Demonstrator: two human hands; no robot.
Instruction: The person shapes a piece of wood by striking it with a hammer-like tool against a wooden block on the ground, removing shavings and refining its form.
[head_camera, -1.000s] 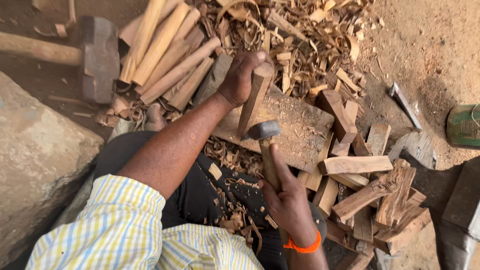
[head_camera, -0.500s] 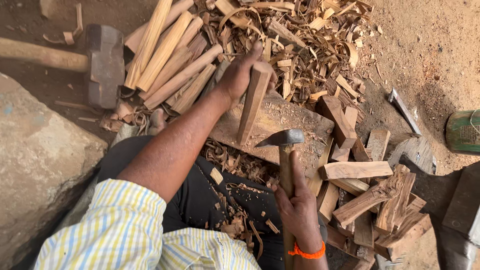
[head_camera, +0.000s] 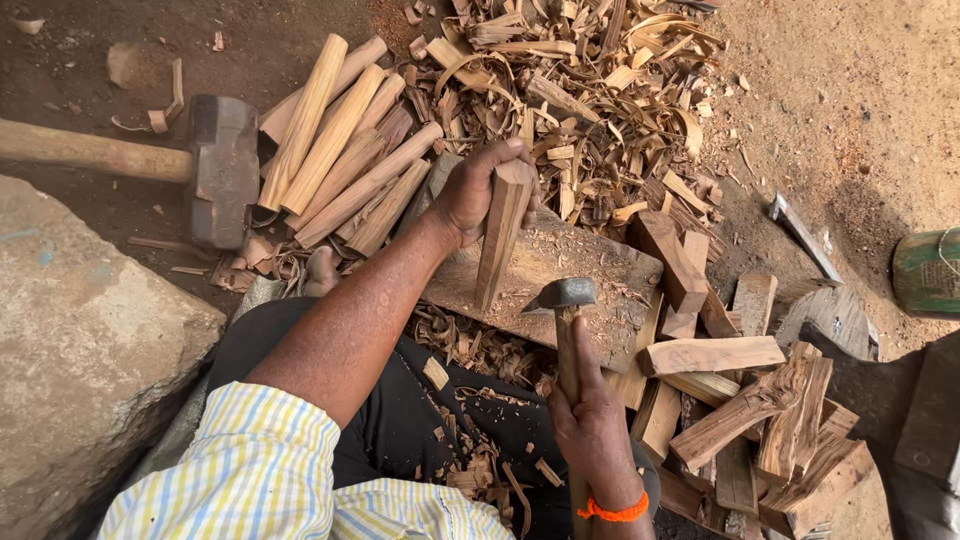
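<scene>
My left hand (head_camera: 476, 190) grips the top of a squared wooden stick (head_camera: 500, 240) that stands nearly upright on a flat wooden chopping block (head_camera: 590, 270). My right hand (head_camera: 592, 425), with an orange band at the wrist, holds the wooden handle of a small hatchet (head_camera: 566, 320). Its metal head sits just right of the stick's lower end, close to the block. Both hands are closed on what they hold.
A pile of smoothed pale sticks (head_camera: 340, 150) lies behind the block, with a large sledgehammer (head_camera: 215, 165) to their left. Wood shavings (head_camera: 590, 90) cover the ground beyond. Rough split pieces (head_camera: 740, 400) are stacked at right. A big stone (head_camera: 80, 350) is at left, a green can (head_camera: 925, 270) far right.
The hatchet has swung from my lap up and right toward the block, beside the stick. My left hand has kept hold of the stick, which now stands more upright.
</scene>
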